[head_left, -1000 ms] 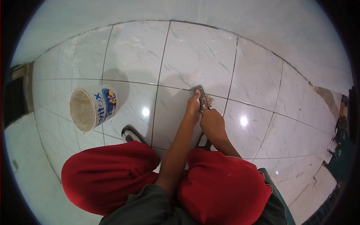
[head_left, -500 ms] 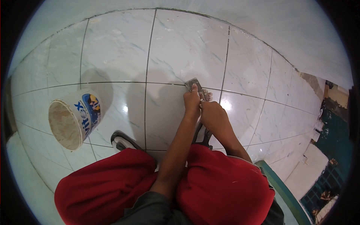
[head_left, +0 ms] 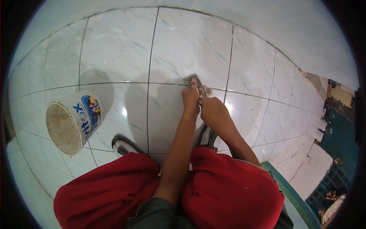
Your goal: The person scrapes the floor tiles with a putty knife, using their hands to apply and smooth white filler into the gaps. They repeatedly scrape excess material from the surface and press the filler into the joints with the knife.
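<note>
Item: one flat-bladed scraper (head_left: 193, 79), grey, at the centre of the frame, slanting, its blade toward the upper left of the two hands; its handle is mostly hidden by them.
Left hand (head_left: 191, 100): clamped on the scraper, thumb along the blade, pale residue on the fingertips to the right.
Right hand (head_left: 214, 112): curled closed round the tool's lower end, below and right of the blade, touching the left hand.
Bucket (head_left: 90, 116): white plastic, blue printed label, at the left of the frame, well apart from the hands; mouth toward the left, pale residue inside.
Floor (head_left: 114, 45): white tiles, green-veined, dark joints.
Footwear: two dark-edged sandals (head_left: 129, 146), lower centre, near red-clad knees (head_left: 232, 187).
</note>
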The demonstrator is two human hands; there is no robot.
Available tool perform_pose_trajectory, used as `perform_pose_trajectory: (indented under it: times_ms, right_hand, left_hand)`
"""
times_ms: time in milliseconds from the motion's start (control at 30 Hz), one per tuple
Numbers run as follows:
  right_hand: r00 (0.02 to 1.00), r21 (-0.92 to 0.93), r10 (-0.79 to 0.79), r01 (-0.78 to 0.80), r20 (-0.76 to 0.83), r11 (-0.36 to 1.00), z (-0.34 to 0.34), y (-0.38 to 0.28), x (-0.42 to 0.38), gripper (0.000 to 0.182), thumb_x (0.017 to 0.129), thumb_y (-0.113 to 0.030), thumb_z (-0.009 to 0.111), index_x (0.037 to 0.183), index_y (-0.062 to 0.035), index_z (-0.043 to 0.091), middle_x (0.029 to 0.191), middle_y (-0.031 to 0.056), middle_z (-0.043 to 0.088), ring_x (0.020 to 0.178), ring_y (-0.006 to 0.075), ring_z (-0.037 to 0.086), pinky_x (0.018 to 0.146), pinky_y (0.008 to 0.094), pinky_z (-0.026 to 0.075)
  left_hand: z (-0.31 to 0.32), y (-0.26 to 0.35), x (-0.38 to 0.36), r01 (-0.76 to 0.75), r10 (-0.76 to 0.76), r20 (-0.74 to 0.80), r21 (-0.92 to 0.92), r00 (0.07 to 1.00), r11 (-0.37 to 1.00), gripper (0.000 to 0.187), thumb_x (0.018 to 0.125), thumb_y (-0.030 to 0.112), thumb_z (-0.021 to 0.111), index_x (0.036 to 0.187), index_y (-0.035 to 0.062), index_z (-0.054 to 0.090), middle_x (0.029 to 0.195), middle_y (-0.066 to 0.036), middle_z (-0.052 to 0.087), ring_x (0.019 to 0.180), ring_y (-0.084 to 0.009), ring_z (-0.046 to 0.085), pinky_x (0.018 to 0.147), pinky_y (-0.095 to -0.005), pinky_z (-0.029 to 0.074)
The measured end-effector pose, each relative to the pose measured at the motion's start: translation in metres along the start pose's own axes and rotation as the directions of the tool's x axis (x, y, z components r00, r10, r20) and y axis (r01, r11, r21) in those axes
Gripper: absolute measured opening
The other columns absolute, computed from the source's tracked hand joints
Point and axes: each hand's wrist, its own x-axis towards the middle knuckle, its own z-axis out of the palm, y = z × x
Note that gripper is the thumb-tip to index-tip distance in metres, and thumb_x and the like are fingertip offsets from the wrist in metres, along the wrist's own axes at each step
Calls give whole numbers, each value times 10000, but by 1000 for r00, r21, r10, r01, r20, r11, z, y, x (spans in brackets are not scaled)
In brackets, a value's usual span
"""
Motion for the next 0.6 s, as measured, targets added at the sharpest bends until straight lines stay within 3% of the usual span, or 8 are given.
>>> perform_pose_trajectory:
  times_ms: [167, 200, 233, 333, 433, 533, 600]
  right_hand:
    - [998, -14, -12, 13, 56, 1000, -7, 0, 3, 168, 763, -66, 447, 808, 41, 568, 748, 239, 590, 736, 366, 597, 656, 441, 486]
    - [1000, 22, -18, 18, 23, 1000, -10, -3, 10, 158, 734, -53, 463, 779, 49, 577, 741, 249, 585, 738, 376, 588, 670, 448, 473]
    - [1000, 52, -26, 26, -8, 998, -12, -4, 11, 149, 706, -39, 480, 751, 56, 585, 734, 259, 579, 739, 386, 579, 684, 454, 460]
    - [995, -17, -47, 49, 85, 999, -20, -4, -1, 194, 770, -71, 431, 832, 67, 552, 766, 253, 590, 751, 375, 593, 673, 446, 483]
    - [995, 4, -89, 89, 35, 996, -14, 2, 7, 201, 764, -73, 431, 838, 68, 554, 773, 260, 588, 761, 377, 592, 688, 442, 480]
    - [996, 39, -70, 68, 62, 997, -18, -4, 14, 204, 760, -73, 430, 834, 69, 556, 786, 264, 586, 775, 383, 588, 703, 439, 478]
    - [996, 38, -66, 64, 53, 997, -19, -3, 8, 203, 758, -73, 430, 825, 68, 558, 789, 263, 586, 779, 384, 587, 706, 438, 477]
  left_hand:
    - [-4, -1, 2, 25, -22, 53, -60, 998, 998, 330, 898, 257, 448, 675, 21, 502, 596, -61, 533, 449, -148, 532, 343, -256, 382]
    - [-4, 7, 7, 43, -46, 48, 55, 998, 998, 318, 900, 250, 441, 688, 21, 500, 610, -74, 538, 462, -150, 540, 347, -254, 386]
    - [-3, 6, 3, 46, -49, 51, 60, 997, 997, 318, 900, 250, 441, 688, 21, 500, 610, -74, 538, 462, -150, 540, 347, -254, 386]
    - [10, 5, -9, 4, -1, 29, -119, 1000, 993, 332, 901, 249, 436, 667, 22, 497, 595, -71, 523, 468, -147, 530, 368, -260, 386]
    - [10, 5, -13, -9, 8, -57, -18, 998, 1000, 339, 903, 250, 434, 659, 21, 492, 563, -53, 491, 464, -146, 504, 408, -272, 402]
    - [-7, 1, 12, -44, 40, 63, 52, 997, 998, 344, 904, 256, 429, 672, 13, 500, 577, -66, 510, 462, -156, 509, 405, -268, 404]
    - [-11, -4, 12, -58, 51, 141, 46, 989, 997, 335, 900, 265, 413, 777, -22, 535, 685, -108, 573, 571, -178, 558, 522, -302, 452]
